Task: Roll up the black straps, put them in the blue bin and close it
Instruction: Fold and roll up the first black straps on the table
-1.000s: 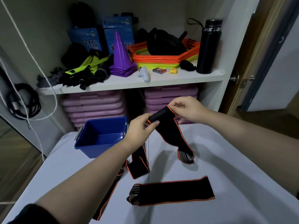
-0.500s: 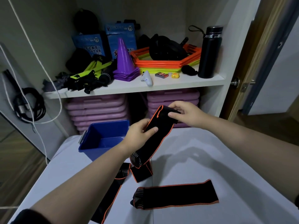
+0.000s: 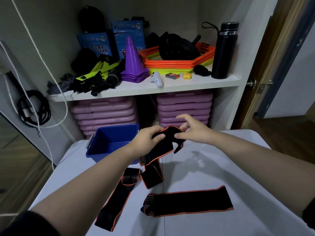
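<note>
Your left hand (image 3: 146,142) pinches the black strap (image 3: 163,143) in mid-air just beside the open blue bin (image 3: 109,145); your right hand (image 3: 192,130) pinches its other end with loose, spread fingers. The dangling tail could unwind the roll or snag the strap (image 3: 151,176) lying on the table (image 3: 221,167) beneath, judging by that slack grip.

blue bin (image 3: 109,142) open-topped, table (image 3: 221,167) bare right, straps (image 3: 187,200) near
</note>
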